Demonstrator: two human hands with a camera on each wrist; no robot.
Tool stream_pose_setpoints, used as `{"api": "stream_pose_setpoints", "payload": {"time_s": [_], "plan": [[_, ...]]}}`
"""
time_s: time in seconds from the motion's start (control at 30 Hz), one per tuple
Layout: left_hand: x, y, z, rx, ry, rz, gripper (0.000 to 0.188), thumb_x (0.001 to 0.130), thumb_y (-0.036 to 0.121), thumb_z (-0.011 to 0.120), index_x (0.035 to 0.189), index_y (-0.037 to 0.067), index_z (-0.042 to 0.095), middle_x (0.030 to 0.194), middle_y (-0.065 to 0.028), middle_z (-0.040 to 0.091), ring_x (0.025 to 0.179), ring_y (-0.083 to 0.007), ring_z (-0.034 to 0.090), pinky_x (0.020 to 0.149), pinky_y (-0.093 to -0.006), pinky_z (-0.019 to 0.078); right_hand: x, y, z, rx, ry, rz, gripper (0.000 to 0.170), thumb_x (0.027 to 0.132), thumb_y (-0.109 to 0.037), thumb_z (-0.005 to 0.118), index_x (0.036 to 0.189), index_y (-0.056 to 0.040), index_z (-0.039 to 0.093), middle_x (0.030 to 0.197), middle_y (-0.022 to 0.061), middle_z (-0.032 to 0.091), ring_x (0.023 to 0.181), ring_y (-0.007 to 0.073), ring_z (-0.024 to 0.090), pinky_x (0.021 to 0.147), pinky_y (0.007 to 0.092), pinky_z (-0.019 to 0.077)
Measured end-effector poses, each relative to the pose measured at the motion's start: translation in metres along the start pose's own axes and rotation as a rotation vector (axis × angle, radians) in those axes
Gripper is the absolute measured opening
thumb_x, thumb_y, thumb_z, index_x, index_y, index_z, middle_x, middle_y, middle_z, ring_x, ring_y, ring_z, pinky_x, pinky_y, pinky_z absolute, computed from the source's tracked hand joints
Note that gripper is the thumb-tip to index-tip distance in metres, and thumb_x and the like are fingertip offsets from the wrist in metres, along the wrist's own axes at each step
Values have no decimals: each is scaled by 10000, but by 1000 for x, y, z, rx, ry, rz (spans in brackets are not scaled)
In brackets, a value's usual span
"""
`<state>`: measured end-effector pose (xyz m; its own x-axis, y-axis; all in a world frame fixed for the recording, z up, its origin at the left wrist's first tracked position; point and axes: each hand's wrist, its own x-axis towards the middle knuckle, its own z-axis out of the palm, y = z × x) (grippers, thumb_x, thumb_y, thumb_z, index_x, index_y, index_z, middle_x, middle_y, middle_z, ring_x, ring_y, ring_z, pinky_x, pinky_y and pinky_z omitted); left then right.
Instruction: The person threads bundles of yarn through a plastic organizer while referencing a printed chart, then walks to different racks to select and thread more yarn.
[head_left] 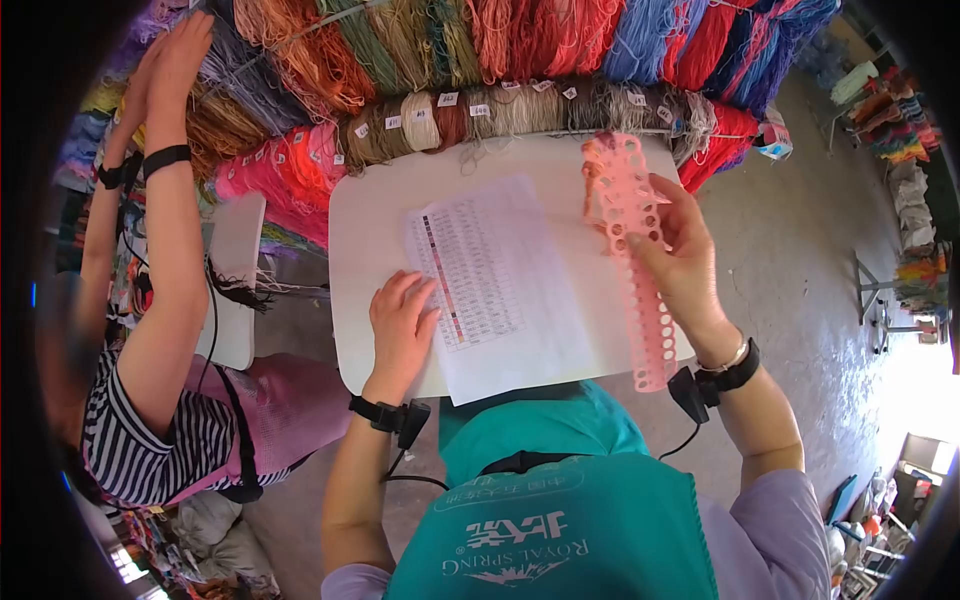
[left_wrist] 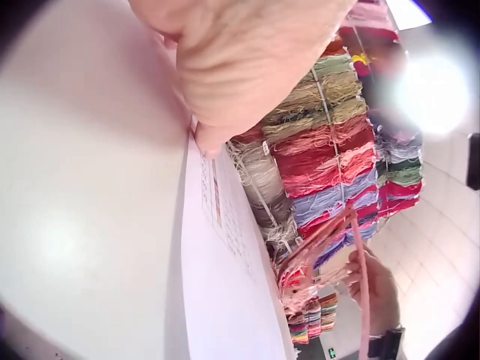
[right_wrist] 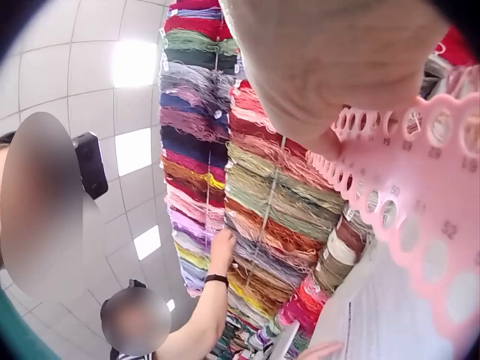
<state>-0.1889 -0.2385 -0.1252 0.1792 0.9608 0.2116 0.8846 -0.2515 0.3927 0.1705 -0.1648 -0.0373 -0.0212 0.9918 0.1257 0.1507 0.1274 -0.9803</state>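
The left hand [head_left: 402,325] rests on the lower left edge of a printed sheet [head_left: 500,290] with a chart and a column of coloured squares, its fingers relaxed. At the table's right side the right hand [head_left: 685,260] grips a long pink plastic strip [head_left: 650,330] lined with holes, thumb on its face. Pinkish and brownish threads [head_left: 596,185] hang at the strip's upper end. The right wrist view shows printed numbers on the pink strip [right_wrist: 420,187]. In the left wrist view, the strip [left_wrist: 364,292] appears edge-on, raised above the paper [left_wrist: 225,300].
Labelled thread skeins [head_left: 480,112] line the far edge of the white table [head_left: 370,215], with racks of coloured yarn [head_left: 540,40] behind. At left another person in a striped top [head_left: 160,430] reaches up to the yarn beside a second white table [head_left: 235,290].
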Motion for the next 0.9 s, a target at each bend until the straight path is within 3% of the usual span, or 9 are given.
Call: {"api": "stream_pose_setpoints", "payload": {"time_s": [0.17,0.27,0.67,0.77,0.9], "plan": [[-3,6,0,2,10,15,446,807,106,715,1245,90,633,1343,-105,541,1291,-339,465,1077,-475,337,-9,15,14,-17,-12,2,621,791,19,703,1373,-61,500,903,-9,515,838,91,489,772,252,450],[-7,4,3,-50,-11,-9,451,826,145,709,1267,111,622,1358,-86,515,1333,-321,429,1116,-553,269,-12,19,18,-57,-15,10,625,788,11,714,1371,-69,504,915,-2,515,843,104,492,777,262,455],[-7,7,4,-45,15,-16,427,829,137,711,1251,119,650,1349,-90,525,1324,-323,438,1116,-555,270,-10,31,23,-90,-21,-6,630,778,5,722,1367,-78,514,921,4,518,858,113,497,784,266,461],[-9,7,8,-59,43,-17,409,831,140,712,1235,110,660,1339,-99,529,1319,-332,440,1101,-568,279,-7,40,28,-31,-16,68,631,777,1,724,1367,-59,508,917,-1,520,842,105,496,766,256,465],[-13,14,6,-83,111,-42,391,823,108,715,1211,86,668,1293,-116,555,1283,-343,472,1066,-513,344,-4,55,30,115,-25,248,572,834,7,694,1366,25,483,1035,46,628,889,103,594,777,254,503]]}}
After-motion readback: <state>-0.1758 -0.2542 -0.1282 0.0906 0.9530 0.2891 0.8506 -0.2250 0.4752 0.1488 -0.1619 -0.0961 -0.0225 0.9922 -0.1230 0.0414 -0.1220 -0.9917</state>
